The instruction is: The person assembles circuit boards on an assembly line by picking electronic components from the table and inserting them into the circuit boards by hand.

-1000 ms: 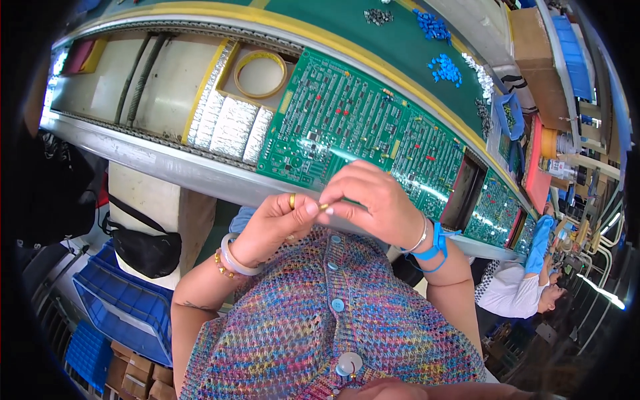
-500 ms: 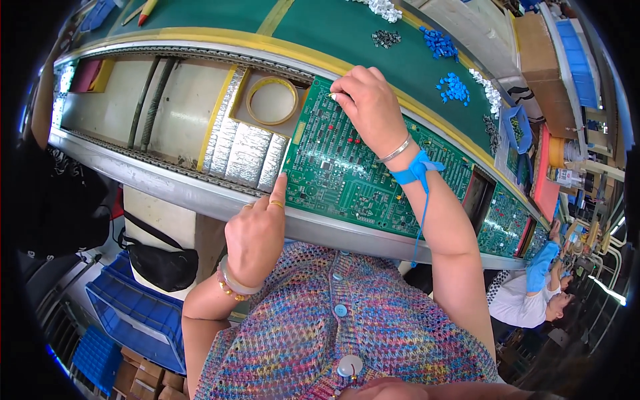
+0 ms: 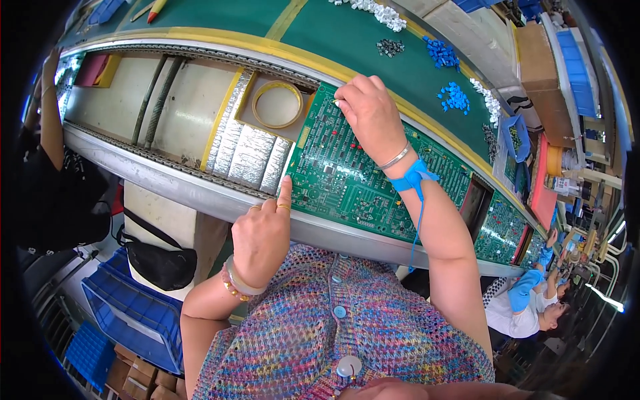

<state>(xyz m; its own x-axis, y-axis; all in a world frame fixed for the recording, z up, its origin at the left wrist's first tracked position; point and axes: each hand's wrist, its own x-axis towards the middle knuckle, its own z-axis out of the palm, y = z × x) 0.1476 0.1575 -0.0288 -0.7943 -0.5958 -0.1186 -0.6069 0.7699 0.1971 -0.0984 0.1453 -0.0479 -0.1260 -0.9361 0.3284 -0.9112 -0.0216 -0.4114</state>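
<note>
A large green circuit board (image 3: 333, 183) lies across the conveyor rails in front of me, dotted with chips and a few red parts. Over its far left corner, my right hand (image 3: 375, 123) is closed, thumb and forefinger pinching a small pale component (image 3: 336, 101) against the board. The part is mostly covered by the fingertips, so its exact kind does not show. My left hand (image 3: 260, 237) rests at the near left edge of the board. Its forefinger is stretched out onto the edge, the other fingers are bent, and it holds nothing.
Left of the board are foil-covered blocks (image 3: 250, 155) and a tape roll (image 3: 277, 105). Beyond the rail, blue parts (image 3: 455, 98), black parts (image 3: 390, 47) and white parts (image 3: 377, 15) lie in piles on the green mat. More boards (image 3: 501, 227) sit rightward, near another person (image 3: 523, 310).
The view has shifted slightly, moving the scene a little. Both hands keep their places on the board, the right still pinching at the far left corner.
</note>
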